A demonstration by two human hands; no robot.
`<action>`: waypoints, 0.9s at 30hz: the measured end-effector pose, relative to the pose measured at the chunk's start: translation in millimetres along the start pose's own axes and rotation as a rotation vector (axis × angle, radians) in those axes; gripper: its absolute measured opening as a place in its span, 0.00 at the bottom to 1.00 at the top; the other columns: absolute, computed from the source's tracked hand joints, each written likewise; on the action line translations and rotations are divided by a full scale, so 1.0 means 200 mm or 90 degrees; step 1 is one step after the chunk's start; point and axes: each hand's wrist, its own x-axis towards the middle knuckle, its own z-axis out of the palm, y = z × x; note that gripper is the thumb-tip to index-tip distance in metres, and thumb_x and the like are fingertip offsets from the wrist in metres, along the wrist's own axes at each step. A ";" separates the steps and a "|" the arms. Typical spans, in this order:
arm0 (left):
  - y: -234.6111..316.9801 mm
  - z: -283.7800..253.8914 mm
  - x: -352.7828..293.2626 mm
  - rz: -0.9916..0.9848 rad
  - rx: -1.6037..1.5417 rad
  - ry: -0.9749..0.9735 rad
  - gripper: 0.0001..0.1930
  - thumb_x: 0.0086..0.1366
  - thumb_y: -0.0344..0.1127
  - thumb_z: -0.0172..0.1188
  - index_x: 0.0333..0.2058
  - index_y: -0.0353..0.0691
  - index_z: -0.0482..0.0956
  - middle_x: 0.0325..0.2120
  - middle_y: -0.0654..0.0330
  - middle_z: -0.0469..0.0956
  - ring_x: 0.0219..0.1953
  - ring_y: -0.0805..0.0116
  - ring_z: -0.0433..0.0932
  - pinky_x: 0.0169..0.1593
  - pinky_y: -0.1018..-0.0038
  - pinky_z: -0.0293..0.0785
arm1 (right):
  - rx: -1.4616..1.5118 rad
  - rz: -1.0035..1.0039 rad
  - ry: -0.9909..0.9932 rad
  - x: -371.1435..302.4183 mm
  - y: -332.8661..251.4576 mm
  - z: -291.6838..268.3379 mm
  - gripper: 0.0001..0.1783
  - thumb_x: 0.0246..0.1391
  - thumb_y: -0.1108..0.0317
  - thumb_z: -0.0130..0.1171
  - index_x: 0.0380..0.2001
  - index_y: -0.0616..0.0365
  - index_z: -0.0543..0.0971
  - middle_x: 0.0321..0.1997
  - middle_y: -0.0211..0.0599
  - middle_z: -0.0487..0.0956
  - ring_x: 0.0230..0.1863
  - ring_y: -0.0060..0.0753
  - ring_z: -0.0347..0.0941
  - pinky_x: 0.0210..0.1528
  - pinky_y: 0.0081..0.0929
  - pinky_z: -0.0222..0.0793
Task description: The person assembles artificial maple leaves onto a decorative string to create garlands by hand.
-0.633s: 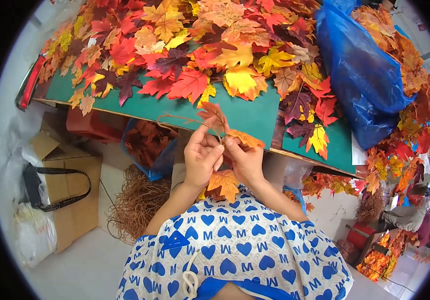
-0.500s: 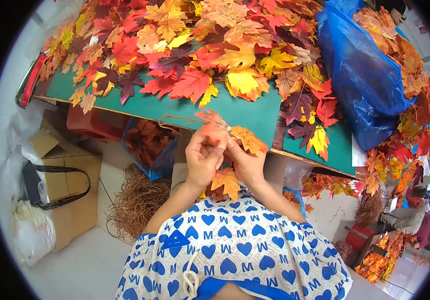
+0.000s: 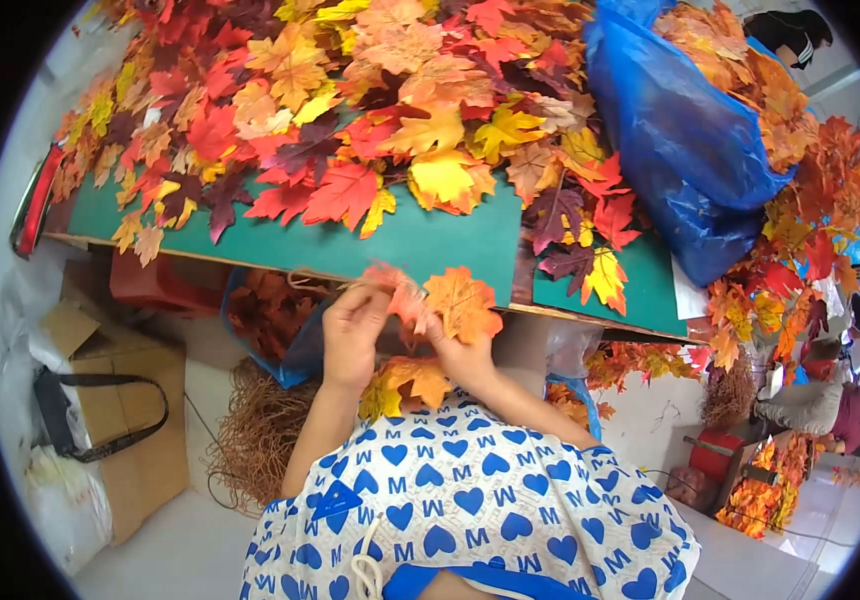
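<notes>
My left hand (image 3: 352,335) is closed, its fingertips pinching a brown vine-like stem (image 3: 312,281) beside a blurred reddish artificial maple leaf (image 3: 402,295). A short gap to the right, my right hand (image 3: 467,362) grips the same leafy strand with thumb and fingers. An orange artificial maple leaf (image 3: 463,303) stands up above that hand. Below and between the hands hang another orange leaf (image 3: 418,379) and a yellow leaf (image 3: 380,398), close to my patterned apron (image 3: 470,480). The exact spot where the fingers meet the stem is partly hidden.
Loose autumn leaves pile over a green-topped table (image 3: 290,236). A blue plastic bag (image 3: 685,140) lies on its right side. Under the table are a red bin (image 3: 165,285), a blue-lined container of leaves (image 3: 270,310) and bundled brown vines (image 3: 260,430); a cardboard box (image 3: 140,420) stands left.
My hands have drawn apart, the left one shifting left and upright. The orange leaf by my right hand now faces up, and more of the yellow leaf below shows. The whole view has shifted slightly.
</notes>
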 end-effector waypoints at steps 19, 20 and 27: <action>-0.04 0.01 -0.09 -0.019 -0.127 -0.039 0.12 0.58 0.22 0.55 0.41 0.34 0.69 0.38 0.59 0.71 0.30 0.76 0.72 0.32 0.80 0.71 | -0.562 -0.364 0.015 0.55 -0.41 -0.29 0.07 0.49 0.74 0.59 0.33 0.63 0.78 0.32 0.46 0.78 0.33 0.46 0.76 0.35 0.32 0.72; -0.06 0.01 -0.09 -0.037 -0.126 -0.043 0.12 0.58 0.21 0.55 0.41 0.33 0.69 0.39 0.59 0.70 0.30 0.76 0.72 0.33 0.80 0.72 | -0.567 -0.361 0.027 0.55 -0.41 -0.30 0.07 0.49 0.74 0.59 0.33 0.63 0.78 0.32 0.46 0.78 0.33 0.46 0.76 0.35 0.32 0.72; -0.11 -0.04 -0.13 0.042 0.058 -0.051 0.15 0.53 0.16 0.57 0.40 0.32 0.70 0.41 0.62 0.69 0.32 0.75 0.74 0.37 0.79 0.74 | -0.595 -0.210 -0.092 0.35 -0.54 -0.52 0.06 0.47 0.70 0.59 0.27 0.62 0.78 0.26 0.45 0.78 0.30 0.47 0.75 0.32 0.35 0.70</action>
